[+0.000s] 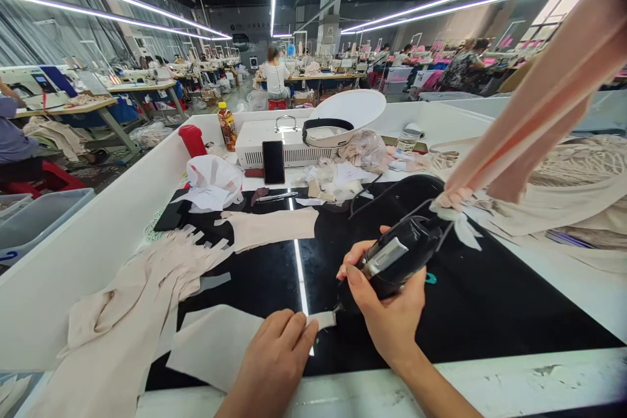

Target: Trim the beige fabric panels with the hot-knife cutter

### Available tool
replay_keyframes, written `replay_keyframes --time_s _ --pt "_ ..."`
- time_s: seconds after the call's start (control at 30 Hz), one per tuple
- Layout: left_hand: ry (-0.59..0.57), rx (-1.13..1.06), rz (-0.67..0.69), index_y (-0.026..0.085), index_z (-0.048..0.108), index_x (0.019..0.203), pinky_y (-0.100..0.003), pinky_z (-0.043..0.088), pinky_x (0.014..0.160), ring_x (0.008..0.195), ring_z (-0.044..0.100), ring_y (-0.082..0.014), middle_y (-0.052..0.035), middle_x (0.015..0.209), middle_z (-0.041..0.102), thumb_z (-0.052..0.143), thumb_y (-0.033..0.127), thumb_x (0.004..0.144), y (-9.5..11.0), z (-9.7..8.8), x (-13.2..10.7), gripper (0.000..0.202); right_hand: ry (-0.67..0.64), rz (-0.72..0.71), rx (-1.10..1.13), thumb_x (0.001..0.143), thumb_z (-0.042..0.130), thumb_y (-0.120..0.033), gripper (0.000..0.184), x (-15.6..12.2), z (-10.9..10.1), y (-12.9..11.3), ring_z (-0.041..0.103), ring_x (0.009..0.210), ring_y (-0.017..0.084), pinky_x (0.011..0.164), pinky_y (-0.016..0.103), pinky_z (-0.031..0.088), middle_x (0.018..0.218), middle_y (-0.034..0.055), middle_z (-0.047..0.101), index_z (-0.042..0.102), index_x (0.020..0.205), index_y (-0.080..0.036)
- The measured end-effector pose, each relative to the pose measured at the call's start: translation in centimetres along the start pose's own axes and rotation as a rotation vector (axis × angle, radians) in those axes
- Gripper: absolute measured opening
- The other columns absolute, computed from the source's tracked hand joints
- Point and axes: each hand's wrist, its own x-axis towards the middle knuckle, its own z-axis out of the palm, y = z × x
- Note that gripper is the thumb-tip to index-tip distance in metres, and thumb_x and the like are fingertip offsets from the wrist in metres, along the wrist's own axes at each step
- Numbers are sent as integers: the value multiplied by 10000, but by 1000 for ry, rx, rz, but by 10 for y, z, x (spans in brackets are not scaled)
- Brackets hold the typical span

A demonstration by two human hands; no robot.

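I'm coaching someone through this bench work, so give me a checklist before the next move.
1. Right hand grips black handheld tool: ok.
2. Left hand steadies pale piece: ok, resting on it.
3. Left hand apart from tool: ok, but close.
4. Black work surface uncluttered: not ok, a beige panel also lies there.
5. Tool powered on: cannot tell.
6. Phone off the work: ok, upright before white box.

Before us is a black tabletop (470, 320): off-white fabric (215, 339) at its near left corner, pale beige cloth (147, 287) over its left edge, a white bag (218, 173) at its far left corner; our handheld tool (416, 238) is black and silver.
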Motion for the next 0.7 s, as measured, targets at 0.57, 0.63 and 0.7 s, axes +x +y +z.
replay_keyframes --time_s 0.57,0.63,0.7 --pt "-36 -32 -10 111 654 1174 -322 619 778 880 701 -200 -59 1016 734 356 96 1091 -1 0 1 310 -55 76 198 861 722 -60 369 -6 19 4 641 648 100 639 244 590 867 -62 674 514 1051 -298" --pt "-29 -40 -17 111 658 1169 -324 622 767 869 700 -200 -56 1008 734 374 101 1090 0 0 1 295 -55 76 193 847 713 -47 410 -6 20 4 644 642 103 618 239 588 869 -62 680 514 1095 -305" --pt "-32 -40 -17 109 660 1173 -328 623 764 865 700 -202 -58 1001 734 371 103 1092 0 1 1 301 -51 77 183 845 698 -37 451 -7 21 4 642 630 104 601 236 584 864 -63 680 514 1149 -314"
